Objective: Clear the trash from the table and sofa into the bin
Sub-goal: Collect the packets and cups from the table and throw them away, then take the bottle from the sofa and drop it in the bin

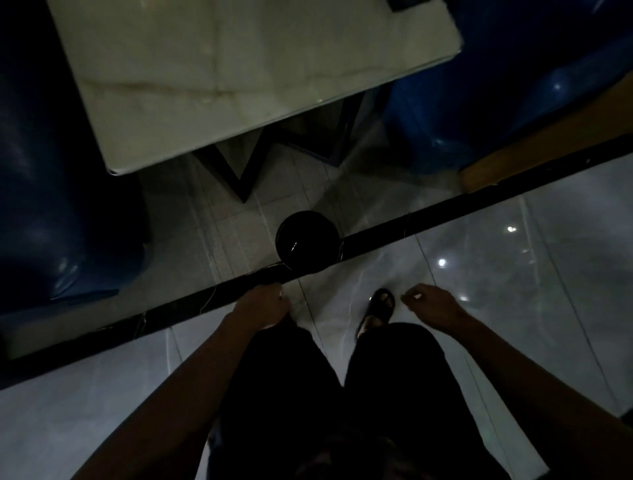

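Observation:
A round black bin (307,241) stands on the tiled floor just beyond a black floor strip, straight ahead of me. The pale marble table (219,78) lies beyond it, its visible top bare apart from a dark object (406,4) cut off at the far edge. Blue sofas flank it on the left (58,192) and right (507,89). My left hand (262,305) is curled into a fist just short of the bin. My right hand (430,303) hangs to the right with its fingers loosely curled in. I see nothing in either hand; the light is dim.
A black floor strip (445,210) runs diagonally across the glossy tiles between me and the table area. Dark table legs (243,181) stand behind the bin. My sandalled foot (380,308) is planted near the strip. A wooden edge (534,147) borders the right sofa.

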Motion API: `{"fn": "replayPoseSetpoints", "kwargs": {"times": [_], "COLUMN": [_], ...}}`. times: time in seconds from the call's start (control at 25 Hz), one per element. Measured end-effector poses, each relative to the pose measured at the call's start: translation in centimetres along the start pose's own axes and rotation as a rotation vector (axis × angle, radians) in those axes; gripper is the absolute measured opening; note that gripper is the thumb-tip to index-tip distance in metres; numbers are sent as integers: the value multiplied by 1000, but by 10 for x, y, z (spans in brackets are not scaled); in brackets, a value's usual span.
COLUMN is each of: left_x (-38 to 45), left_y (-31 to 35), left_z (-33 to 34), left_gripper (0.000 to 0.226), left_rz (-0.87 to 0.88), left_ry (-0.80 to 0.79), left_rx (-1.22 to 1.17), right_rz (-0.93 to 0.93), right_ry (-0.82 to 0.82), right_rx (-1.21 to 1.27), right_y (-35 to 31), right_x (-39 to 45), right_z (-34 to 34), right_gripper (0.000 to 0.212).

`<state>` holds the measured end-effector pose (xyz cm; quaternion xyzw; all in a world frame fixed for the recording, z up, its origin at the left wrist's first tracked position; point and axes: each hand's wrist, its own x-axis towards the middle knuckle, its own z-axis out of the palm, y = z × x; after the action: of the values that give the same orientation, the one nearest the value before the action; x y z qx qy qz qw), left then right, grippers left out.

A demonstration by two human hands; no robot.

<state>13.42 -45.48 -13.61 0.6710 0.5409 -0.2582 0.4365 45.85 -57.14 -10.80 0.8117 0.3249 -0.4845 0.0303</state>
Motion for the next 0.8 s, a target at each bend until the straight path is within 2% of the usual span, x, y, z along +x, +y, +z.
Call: {"fn": "replayPoseSetpoints", "kwargs": {"times": [0.2,0.28,0.36,0.44,0.52,0.6,0.72,0.8], "left_x": [-60,-85,-104,-118,-124,-131,-147,-164], "left_y": [11,8,1,-3,0,4,9,5], "left_z": [-10,14,45,65,77,84,103,124], "left_gripper": [36,33,36,45,47,46,49,42], "left_rz": [93,122,124,-87,-258,-312,-352,-412], "left_ry": [181,298,339,231,200,228,208,221], "left_rx": [-8,-84,-121,-208,-264,-300,-392,-505], "right_rz": [-138,-148,-150,-158,-152,-169,-239,-285], "right_ry": [139,143,52,-39,-22,-26,-123,-205], "right_rx": [191,99,-68,-175,-124,-159,-340,-448], "right_y": [-14,-2,13,24,25,20,13,4], "right_x": [-57,-69,-74,-73,-64,-54,-44,-40], "right_z": [-20,-16,-4,-3,-15,-28,-29,-22], "right_gripper": [16,17,24,26,23,25,26,22]}}
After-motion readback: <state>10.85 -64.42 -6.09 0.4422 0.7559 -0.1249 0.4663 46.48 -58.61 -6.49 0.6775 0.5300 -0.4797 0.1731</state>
